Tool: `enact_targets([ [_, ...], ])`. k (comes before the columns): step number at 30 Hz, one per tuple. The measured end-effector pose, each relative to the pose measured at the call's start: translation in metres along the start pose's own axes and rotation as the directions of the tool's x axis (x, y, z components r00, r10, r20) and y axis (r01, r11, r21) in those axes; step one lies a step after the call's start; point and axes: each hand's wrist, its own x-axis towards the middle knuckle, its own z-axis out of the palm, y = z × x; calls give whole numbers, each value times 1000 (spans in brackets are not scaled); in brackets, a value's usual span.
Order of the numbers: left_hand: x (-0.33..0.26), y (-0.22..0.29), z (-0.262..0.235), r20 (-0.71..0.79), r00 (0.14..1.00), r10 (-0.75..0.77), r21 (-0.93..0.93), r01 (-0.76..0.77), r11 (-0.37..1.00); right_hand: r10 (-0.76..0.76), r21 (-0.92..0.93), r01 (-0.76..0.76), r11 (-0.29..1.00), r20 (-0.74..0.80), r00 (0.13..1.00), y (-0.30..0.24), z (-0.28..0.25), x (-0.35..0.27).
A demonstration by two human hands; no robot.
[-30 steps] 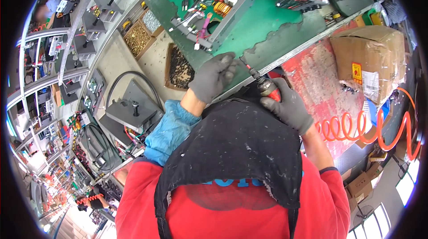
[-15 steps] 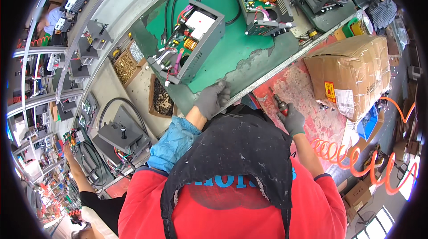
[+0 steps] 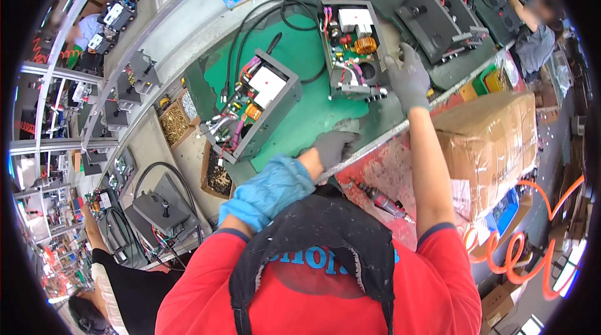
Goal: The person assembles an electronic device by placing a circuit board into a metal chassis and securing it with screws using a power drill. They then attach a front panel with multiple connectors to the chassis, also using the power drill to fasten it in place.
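At far left, trays of screws point(image 3: 177, 123) sit untouched by the green table point(image 3: 313, 116). Next, a grey open box point(image 3: 260, 110) lies tilted with its wiring bared (no cover on it). The left hand point(image 3: 335, 147), gloved and loosely curled, rests empty on the table edge. Right of it, the second open box point(image 3: 352, 47) shows its board and copper coil; the right hand point(image 3: 408, 78), fingers spread, presses its right corner. The work looks midway: both boxes remain uncovered.

Bare green mat point(image 3: 319, 116) lay open between the two open-topped grey units point(image 3: 260, 106) point(image 3: 354, 47), though black cables point(image 3: 275, 16) looped behind them and a cardboard box point(image 3: 494, 147) crowded the bench edge.
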Motion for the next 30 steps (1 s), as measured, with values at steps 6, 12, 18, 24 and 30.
enact_targets([
  [6, 38, 53, 60, -191, 976, -107, -279, 50, 959, 129, -178, -48, 983, 479, 869, 0, 46, 52],
  [12, 39, 55, 39, -232, 972, -29, -470, -86, 878, 171, -143, -116, 983, 473, 865, -11, 45, 22],
  [18, -47, 31, 4, -189, 981, -47, -269, -5, 963, 240, -47, -245, 968, 443, 864, -42, 16, -63],
  [24, -103, -32, -26, -79, 841, 536, 389, -469, 793, 300, 35, -391, 920, 580, 758, -77, -17, -136],
  [30, -114, -11, -43, -322, 944, 64, 93, -35, 995, 155, 444, -402, 801, 494, 855, -87, 9, -183],
])
